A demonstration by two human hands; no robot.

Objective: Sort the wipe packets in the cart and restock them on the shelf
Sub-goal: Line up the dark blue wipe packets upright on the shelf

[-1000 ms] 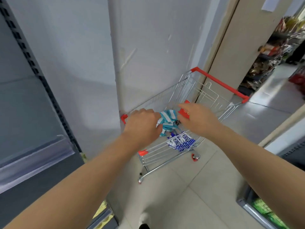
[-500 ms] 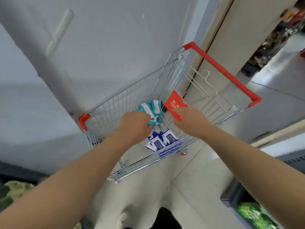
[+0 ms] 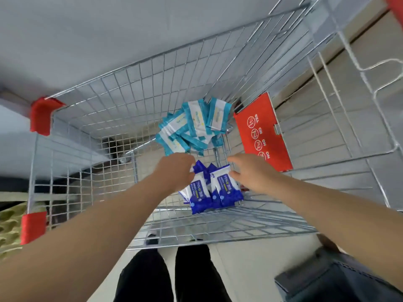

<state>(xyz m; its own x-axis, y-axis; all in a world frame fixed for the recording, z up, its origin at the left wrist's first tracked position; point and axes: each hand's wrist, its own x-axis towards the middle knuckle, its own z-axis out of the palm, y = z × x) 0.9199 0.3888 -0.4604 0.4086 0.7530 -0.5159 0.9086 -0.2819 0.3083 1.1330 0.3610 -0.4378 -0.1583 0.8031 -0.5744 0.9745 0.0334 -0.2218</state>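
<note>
- Silver wire-mesh shopping cart [image 3: 122,110], red plastic corner caps, was seen from above; no shelf in view.
- Left hand [image 3: 174,171] sat on the near-left top of the dark-blue-and-white wipe packets [image 3: 214,190], fingers curled over one; a closed pinch can't be told.
- Blue packets lay on the cart floor between both hands, long axes running away from the person.
- Teal-and-white wipe packets [image 3: 194,125] were heaped just beyond, separate pile.
- Right hand [image 3: 250,173] was open, fingertips touching the right blue packet.
- Red child-seat flap [image 3: 261,131] stood right, clear of the reach.

Shiny wire-metal cart [image 3: 152,88], glossy plastic wipe packets [image 3: 218,190], smooth red plastic corner caps [image 3: 42,115].
</note>
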